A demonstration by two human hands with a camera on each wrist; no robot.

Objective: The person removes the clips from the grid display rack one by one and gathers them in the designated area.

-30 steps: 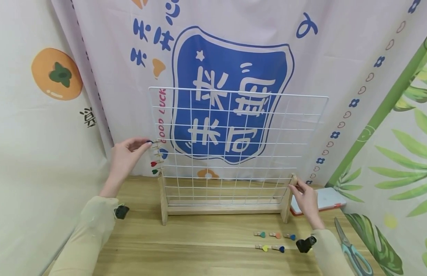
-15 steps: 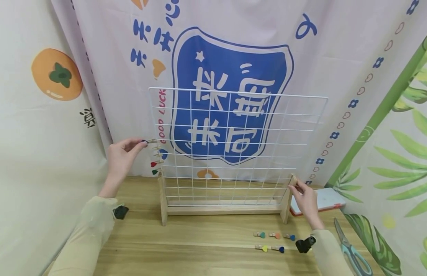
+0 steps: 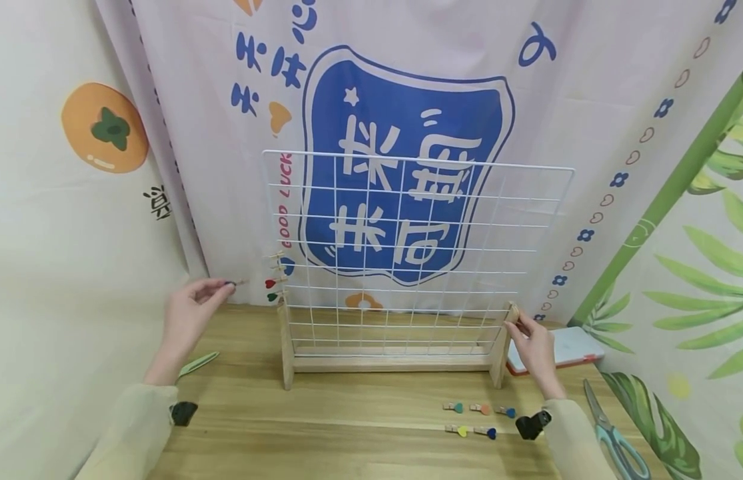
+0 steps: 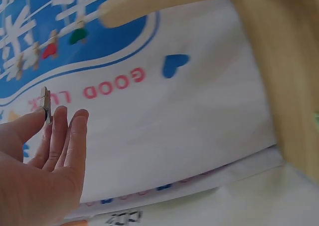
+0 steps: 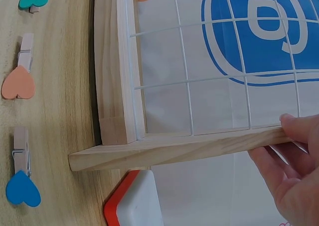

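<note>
Left hand (image 3: 188, 312) pinches a small clothespin (image 3: 236, 283) left of the wire grid (image 3: 407, 253). Right hand (image 3: 534, 347) grips the grid's wooden post (image 3: 510, 320), fingers curled.

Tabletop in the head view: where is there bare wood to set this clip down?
Bare wood lies in front of the rack's base rail, from the left hand across to mid-table. A green leaf-shaped piece lies by the left sleeve. It is crowded at front right: five heart clips, scissors and a white box.
</note>
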